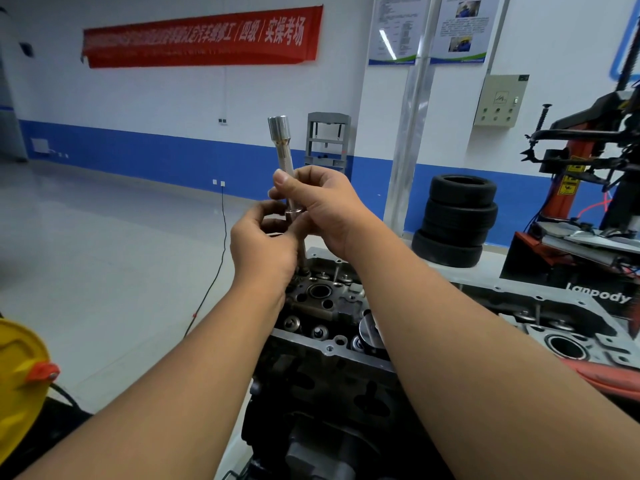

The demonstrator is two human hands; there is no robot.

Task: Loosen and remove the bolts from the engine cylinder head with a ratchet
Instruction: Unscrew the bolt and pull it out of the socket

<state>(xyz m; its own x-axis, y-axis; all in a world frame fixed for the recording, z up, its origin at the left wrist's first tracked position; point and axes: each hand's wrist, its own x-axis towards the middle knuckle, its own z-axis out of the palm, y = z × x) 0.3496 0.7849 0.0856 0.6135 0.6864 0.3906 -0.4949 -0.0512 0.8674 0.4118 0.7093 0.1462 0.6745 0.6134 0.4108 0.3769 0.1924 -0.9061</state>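
Observation:
The dark engine cylinder head (313, 308) sits low in the middle, with valve springs and bolt holes showing. Above its far end I hold a long silver extension bar (281, 140) upright, its wide drive end on top. My right hand (323, 207) grips the knurled shaft. My left hand (263, 245) pinches the bar just below, at a small collar (294, 213). A thinner rod (303, 258) runs from the collar down to the head. No ratchet handle is in view.
A second engine block (571, 327) with an orange hose (609, 375) lies to the right. Stacked tyres (457, 220) and a tyre changer (588, 161) stand behind. A yellow container (17, 375) is at the lower left, and a black cable (216, 268) crosses the floor.

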